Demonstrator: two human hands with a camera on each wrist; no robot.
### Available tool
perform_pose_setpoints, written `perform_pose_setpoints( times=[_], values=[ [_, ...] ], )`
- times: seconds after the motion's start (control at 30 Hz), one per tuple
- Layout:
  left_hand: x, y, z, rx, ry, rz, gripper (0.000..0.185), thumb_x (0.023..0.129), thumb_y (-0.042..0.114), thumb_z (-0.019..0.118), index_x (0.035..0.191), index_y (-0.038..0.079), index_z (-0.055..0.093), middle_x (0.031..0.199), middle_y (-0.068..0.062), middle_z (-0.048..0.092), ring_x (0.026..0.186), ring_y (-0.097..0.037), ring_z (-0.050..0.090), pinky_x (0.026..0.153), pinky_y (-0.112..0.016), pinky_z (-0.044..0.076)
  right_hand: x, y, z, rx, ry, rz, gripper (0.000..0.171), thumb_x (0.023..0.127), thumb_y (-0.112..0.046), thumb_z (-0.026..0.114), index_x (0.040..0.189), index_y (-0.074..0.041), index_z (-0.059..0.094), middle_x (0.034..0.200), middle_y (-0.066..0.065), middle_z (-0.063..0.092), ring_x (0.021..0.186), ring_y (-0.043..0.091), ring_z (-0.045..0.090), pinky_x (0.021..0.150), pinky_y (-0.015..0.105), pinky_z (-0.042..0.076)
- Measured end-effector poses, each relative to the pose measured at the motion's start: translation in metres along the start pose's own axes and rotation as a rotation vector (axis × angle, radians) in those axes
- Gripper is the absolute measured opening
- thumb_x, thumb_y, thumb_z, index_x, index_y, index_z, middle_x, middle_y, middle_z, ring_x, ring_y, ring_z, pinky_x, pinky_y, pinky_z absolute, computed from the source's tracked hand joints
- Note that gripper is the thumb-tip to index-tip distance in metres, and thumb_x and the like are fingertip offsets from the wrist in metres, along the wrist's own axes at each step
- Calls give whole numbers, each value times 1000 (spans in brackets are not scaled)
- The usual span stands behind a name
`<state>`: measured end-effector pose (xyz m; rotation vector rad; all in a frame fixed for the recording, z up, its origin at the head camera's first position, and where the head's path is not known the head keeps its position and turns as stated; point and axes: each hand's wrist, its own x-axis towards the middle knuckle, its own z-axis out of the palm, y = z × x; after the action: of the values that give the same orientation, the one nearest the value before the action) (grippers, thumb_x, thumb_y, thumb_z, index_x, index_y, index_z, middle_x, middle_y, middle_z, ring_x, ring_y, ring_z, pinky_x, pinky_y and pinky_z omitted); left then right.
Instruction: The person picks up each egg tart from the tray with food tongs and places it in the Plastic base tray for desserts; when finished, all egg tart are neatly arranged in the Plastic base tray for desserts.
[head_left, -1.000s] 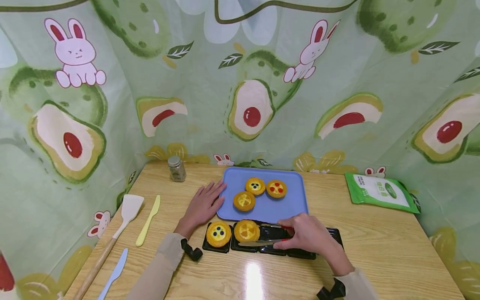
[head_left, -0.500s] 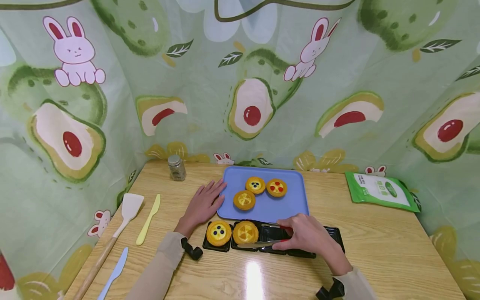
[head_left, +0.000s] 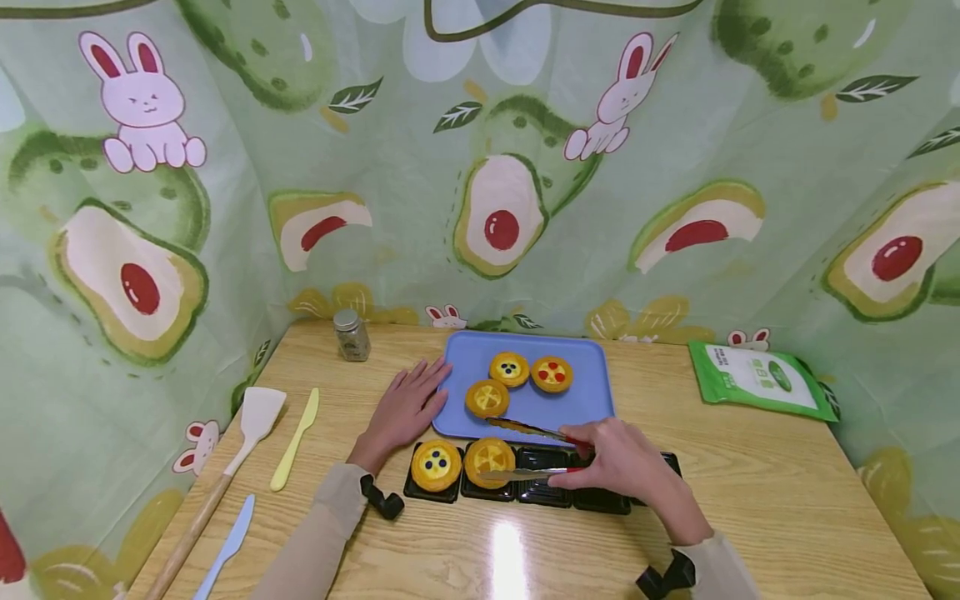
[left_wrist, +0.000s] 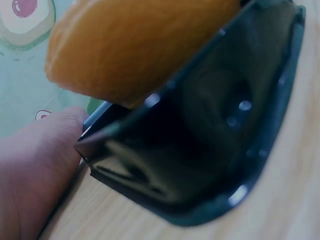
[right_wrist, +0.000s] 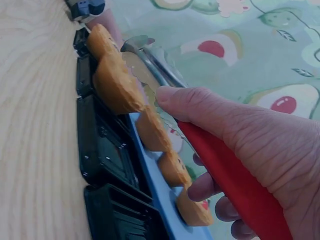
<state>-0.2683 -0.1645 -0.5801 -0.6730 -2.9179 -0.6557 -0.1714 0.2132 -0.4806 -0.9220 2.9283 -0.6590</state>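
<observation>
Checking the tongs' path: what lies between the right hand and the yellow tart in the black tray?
In the head view, only empty black tray compartments lie between right hand and yellow tart.

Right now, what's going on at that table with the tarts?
A person is working with fruit tarts. The right hand holds red-handled tongs, arms spread around the tart with yellow topping in the black tray. Beside it sits a blueberry tart; the tray's other cups are empty. The left hand rests flat at the edge of the blue tray, which carries three tarts.
</observation>
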Motion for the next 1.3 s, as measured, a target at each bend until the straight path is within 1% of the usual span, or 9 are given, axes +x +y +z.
perform_pose_setpoints(
  times=[0.2,0.3,0.4,0.57,0.7,0.73,0.97,1.13,1.3],
  values=[
    [0,0,0,4,-15,-13,58,112,52,34,167,34,27,172,14,22,161,-22,17,129,-53,12,-3,6,-7,-24,27,71,74,74,-75,80,117,-15,79,62,-17,45,52,-1,34,48,20,26],
    [0,0,0,3,-16,-13,58,112,52,34,167,33,27,172,13,21,161,-22,17,129,-54,12,-4,9,-10,-24,69,80,79,73,-71,84,123,-11,79,62,-16,45,51,0,32,48,20,26],
    [1,0,-1,9,-20,-15,59,112,53,34,167,33,26,172,14,21,161,-21,16,129,-53,11,-4,13,-13,-23,122,83,79,71,-64,89,125,-7,78,61,-16,45,51,0,31,47,20,25],
    [0,0,-2,8,-14,-12,58,112,52,34,167,33,27,172,13,22,161,-22,17,129,-54,12,-5,21,-15,-54,206,85,73,71,-58,91,119,-5,80,62,-15,44,50,0,27,45,21,22],
    [0,0,-1,4,-11,-14,58,112,53,34,166,33,27,172,13,23,161,-22,18,129,-54,12,-5,27,-16,-81,249,107,67,72,-59,90,112,-7,79,61,-16,40,48,1,23,44,21,20],
    [0,0,0,2,-11,-14,58,112,52,35,166,33,27,172,13,23,161,-22,17,129,-54,12,-5,28,-17,-87,257,119,65,73,-60,90,110,-8,78,61,-15,40,48,1,24,44,22,20],
    [1,0,0,6,-11,-13,58,112,52,35,166,33,28,172,13,22,161,-23,17,129,-54,12,-5,35,-17,-104,295,239,69,77,-59,87,118,-4,76,67,-7,51,48,8,35,44,24,26],
    [1,1,0,9,-14,-17,58,112,53,34,167,33,27,172,14,21,161,-22,17,129,-54,11,-4,39,-15,-154,324,274,58,77,-57,88,103,-7,73,66,-7,52,48,10,36,43,26,27],
    [0,2,-2,7,-16,-19,58,112,52,34,166,33,28,172,13,22,161,-23,18,129,-54,12,-4,41,-12,-199,324,316,58,77,-57,88,97,-6,70,63,-5,51,47,12,37,43,28,28]
  ],
)
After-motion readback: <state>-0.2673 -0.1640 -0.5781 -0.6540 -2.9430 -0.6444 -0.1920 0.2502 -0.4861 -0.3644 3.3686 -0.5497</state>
